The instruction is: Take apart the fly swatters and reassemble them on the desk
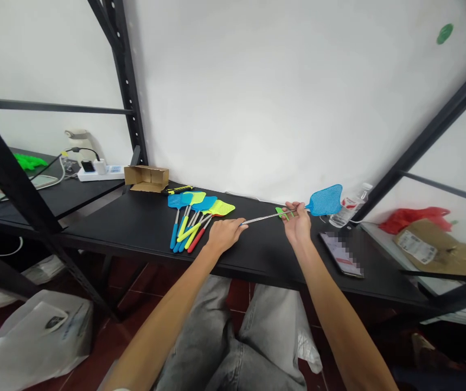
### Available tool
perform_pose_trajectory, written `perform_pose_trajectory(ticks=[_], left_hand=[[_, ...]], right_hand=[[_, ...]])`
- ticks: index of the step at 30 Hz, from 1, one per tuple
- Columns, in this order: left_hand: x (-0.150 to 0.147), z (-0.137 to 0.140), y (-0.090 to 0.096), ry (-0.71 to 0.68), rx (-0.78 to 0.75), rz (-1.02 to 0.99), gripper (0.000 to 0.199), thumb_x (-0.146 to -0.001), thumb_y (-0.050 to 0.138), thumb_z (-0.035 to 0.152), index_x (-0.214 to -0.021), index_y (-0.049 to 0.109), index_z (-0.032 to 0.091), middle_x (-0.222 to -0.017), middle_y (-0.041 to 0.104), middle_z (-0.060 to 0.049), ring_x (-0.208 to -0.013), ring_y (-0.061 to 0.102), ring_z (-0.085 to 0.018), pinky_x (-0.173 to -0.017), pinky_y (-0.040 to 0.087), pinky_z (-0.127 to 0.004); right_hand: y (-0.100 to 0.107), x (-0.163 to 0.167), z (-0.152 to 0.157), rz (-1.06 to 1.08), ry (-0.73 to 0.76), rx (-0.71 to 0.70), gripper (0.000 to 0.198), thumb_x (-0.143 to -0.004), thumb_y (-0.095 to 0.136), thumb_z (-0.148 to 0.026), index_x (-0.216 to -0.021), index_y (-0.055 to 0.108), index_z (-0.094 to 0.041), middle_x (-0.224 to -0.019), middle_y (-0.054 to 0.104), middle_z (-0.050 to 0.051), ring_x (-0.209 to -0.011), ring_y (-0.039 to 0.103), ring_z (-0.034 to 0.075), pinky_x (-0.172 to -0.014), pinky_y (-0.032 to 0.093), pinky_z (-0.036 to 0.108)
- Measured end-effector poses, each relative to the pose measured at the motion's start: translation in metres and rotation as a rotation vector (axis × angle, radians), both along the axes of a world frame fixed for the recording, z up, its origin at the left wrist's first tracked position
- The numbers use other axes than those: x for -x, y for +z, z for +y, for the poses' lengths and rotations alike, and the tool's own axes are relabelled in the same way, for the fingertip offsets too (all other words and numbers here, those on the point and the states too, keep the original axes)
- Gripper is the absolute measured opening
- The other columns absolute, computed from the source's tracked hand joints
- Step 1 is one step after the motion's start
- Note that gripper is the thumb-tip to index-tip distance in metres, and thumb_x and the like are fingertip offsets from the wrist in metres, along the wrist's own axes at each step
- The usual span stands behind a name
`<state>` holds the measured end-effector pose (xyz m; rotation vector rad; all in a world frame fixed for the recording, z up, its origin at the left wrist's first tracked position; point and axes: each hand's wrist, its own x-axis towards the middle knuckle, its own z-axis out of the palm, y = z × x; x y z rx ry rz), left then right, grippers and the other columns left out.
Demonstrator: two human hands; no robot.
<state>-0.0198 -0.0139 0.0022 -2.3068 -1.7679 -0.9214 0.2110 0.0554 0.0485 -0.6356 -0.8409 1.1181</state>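
Observation:
A blue fly swatter with a metal telescopic rod is held level between my two hands, above the black table. My left hand is closed around its handle end. Near the mesh head, my right hand pinches the rod between thumb and fingers. Behind the right hand a small green piece with prongs shows partly; whether the hand touches it I cannot tell. To the left of my left hand lies a pile of fly swatters with blue, yellow and red handles.
An open cardboard box and a yellow-black cutter lie at the back left. On the right are a plastic bottle, a phone and a brown parcel. Black metal posts frame the table.

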Motion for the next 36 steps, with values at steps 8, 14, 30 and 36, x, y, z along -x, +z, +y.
perform_pose_trajectory(ticks=[8, 14, 30, 36], left_hand=[[0.0, 0.0, 0.001, -0.031, 0.002, 0.007, 0.048, -0.101, 0.03, 0.053, -0.126, 0.063, 0.027, -0.105, 0.074, -0.008, -0.093, 0.07, -0.023, -0.074, 0.044, -0.028], [0.002, 0.004, -0.001, -0.007, 0.004, -0.025, 0.045, -0.102, 0.031, 0.051, -0.122, 0.063, 0.026, -0.102, 0.074, -0.007, -0.094, 0.07, -0.023, -0.074, 0.045, -0.027], [-0.001, 0.004, -0.001, -0.075, 0.083, -0.003, 0.043, -0.103, 0.029, 0.046, -0.116, 0.063, 0.022, -0.093, 0.073, -0.011, -0.088, 0.07, -0.025, -0.073, 0.045, -0.029], [0.002, 0.005, 0.0, -0.124, 0.047, -0.058, 0.042, -0.104, 0.027, 0.044, -0.109, 0.062, 0.021, -0.087, 0.072, -0.009, -0.084, 0.07, -0.024, -0.069, 0.043, -0.028]], right_hand=[[-0.031, 0.077, -0.037, -0.128, 0.258, -0.025, 0.037, -0.085, 0.063, -0.059, -0.084, 0.058, -0.023, -0.108, 0.075, 0.008, -0.089, 0.069, 0.019, -0.071, 0.052, 0.031], [-0.038, 0.081, -0.036, -0.06, 0.286, 0.019, 0.04, -0.082, 0.068, -0.056, -0.108, 0.065, -0.026, -0.117, 0.072, 0.005, -0.096, 0.067, 0.019, -0.075, 0.052, 0.03], [-0.048, 0.095, -0.02, 0.038, 0.066, 0.079, 0.042, -0.08, 0.063, -0.066, -0.098, 0.061, -0.028, -0.113, 0.07, 0.004, -0.094, 0.067, 0.02, -0.072, 0.054, 0.033], [-0.039, 0.107, -0.025, 0.049, 0.088, 0.039, 0.039, -0.079, 0.068, -0.059, -0.096, 0.06, -0.025, -0.107, 0.072, 0.006, -0.085, 0.066, 0.018, -0.068, 0.052, 0.03]])
